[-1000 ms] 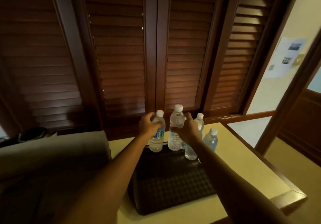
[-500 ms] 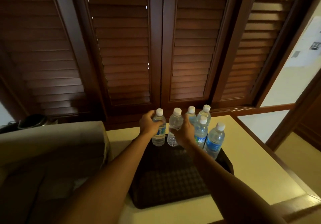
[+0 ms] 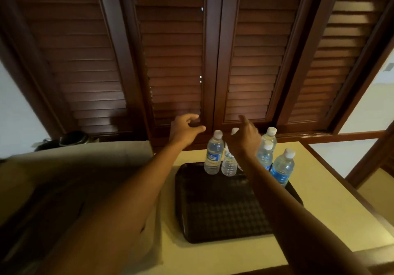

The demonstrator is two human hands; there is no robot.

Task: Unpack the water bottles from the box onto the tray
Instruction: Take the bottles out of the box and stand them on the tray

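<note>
Several clear water bottles with white caps stand upright along the far edge of a dark textured tray (image 3: pixel 221 210). The leftmost bottle (image 3: pixel 214 153) has a blue label, and a second bottle (image 3: pixel 229 163) stands right beside it. Further right are a bottle (image 3: pixel 264 157), another bottle (image 3: pixel 282 168) nearest the tray's right rim, and one at the back (image 3: pixel 270 136). My left hand (image 3: pixel 184 130) hovers above and left of the leftmost bottle, fingers apart, holding nothing. Over the second bottle, partly hiding its cap, my right hand (image 3: pixel 245 138) is open and empty. The cardboard box (image 3: pixel 74 168) lies at the left.
The tray rests on a pale yellow tabletop (image 3: pixel 332 206) with a wooden edge at the right. Dark louvred shutters (image 3: pixel 213 61) rise just behind the table. A dark object (image 3: pixel 72 139) sits behind the box at the far left.
Both hands have let go of the two bottles they held and lifted up off them. Those bottles now stand on the tray's far edge.
</note>
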